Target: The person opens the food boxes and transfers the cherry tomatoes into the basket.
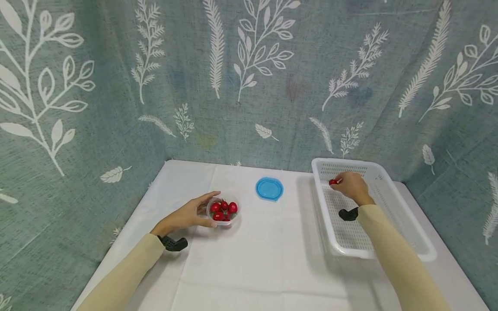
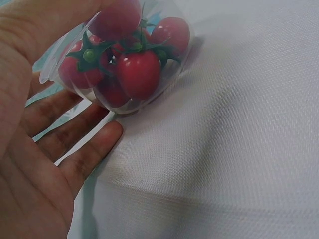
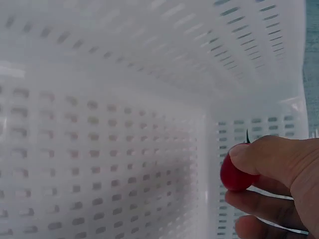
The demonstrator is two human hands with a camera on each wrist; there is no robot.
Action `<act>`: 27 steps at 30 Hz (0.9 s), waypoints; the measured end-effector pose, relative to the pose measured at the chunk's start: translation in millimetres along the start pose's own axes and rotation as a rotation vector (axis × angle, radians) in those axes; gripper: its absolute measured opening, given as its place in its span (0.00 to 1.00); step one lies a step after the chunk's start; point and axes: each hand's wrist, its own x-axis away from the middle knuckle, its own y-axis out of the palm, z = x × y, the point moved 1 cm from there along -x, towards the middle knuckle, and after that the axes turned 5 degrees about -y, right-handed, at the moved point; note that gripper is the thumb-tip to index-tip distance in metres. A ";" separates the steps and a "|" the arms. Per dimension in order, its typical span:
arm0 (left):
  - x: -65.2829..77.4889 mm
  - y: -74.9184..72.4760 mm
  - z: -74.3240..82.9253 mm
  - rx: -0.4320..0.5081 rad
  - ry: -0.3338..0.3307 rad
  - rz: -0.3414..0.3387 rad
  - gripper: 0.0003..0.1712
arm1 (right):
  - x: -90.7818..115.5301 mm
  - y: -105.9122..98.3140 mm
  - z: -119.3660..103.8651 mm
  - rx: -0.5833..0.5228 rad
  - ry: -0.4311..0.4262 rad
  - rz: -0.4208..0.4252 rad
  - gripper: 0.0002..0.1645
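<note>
My left hand (image 1: 186, 214) holds a small clear plastic cup (image 1: 224, 223) on the white cloth, thumb at its near side and fingers around the far side. Several red cherry tomatoes (image 2: 138, 74) with green stems fill the cup. Over at the right, my right hand (image 1: 352, 188) pinches a single cherry tomato (image 3: 236, 172) between thumb and fingers, its thin stem pointing up. That hand is inside the white perforated plastic basket (image 1: 326, 216), toward its far left end. The basket floor shows in the right wrist view, with slots in rows.
A round blue lid (image 1: 269, 188) lies on the white tablecloth (image 1: 249, 268) between the cup and the basket. Grey-green curtain fabric (image 1: 241, 125) with white leaf prints hangs behind the table and along both sides.
</note>
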 end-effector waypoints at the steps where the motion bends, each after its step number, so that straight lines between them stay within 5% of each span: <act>1: 0.3 0.0 0.2 0.001 0.000 0.001 0.60 | -0.4 0.2 -0.3 0.005 0.007 -0.012 0.22; 14: 3.5 1.1 1.9 0.017 -0.002 0.001 0.59 | -1.4 6.9 10.2 0.023 0.029 -0.054 0.22; 27: 2.3 0.9 2.6 -0.001 0.017 0.001 0.60 | 1.0 2.8 5.0 -0.045 0.014 0.030 0.21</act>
